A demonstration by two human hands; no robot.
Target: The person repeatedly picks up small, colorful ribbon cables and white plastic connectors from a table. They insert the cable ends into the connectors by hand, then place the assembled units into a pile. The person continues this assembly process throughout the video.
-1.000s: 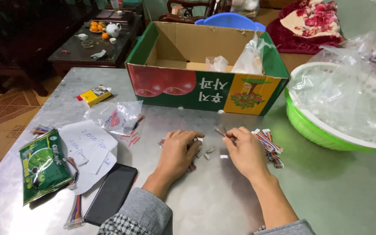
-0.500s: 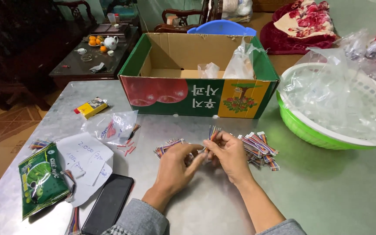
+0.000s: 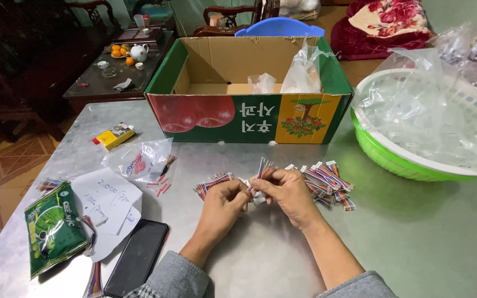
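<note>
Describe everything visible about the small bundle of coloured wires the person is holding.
The wire bundle is a short bunch of thin, multicoloured insulated strands, fanned out at the top and pointing up and away. The left hand and right hand pinch its lower end together, raised slightly above the metal table, between two loose piles of similar wires.

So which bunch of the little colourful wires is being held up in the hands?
The wire bunch fanning upward between the left hand and right hand. The small pile to its left and the bigger pile to its right lie flat on the table.
</note>
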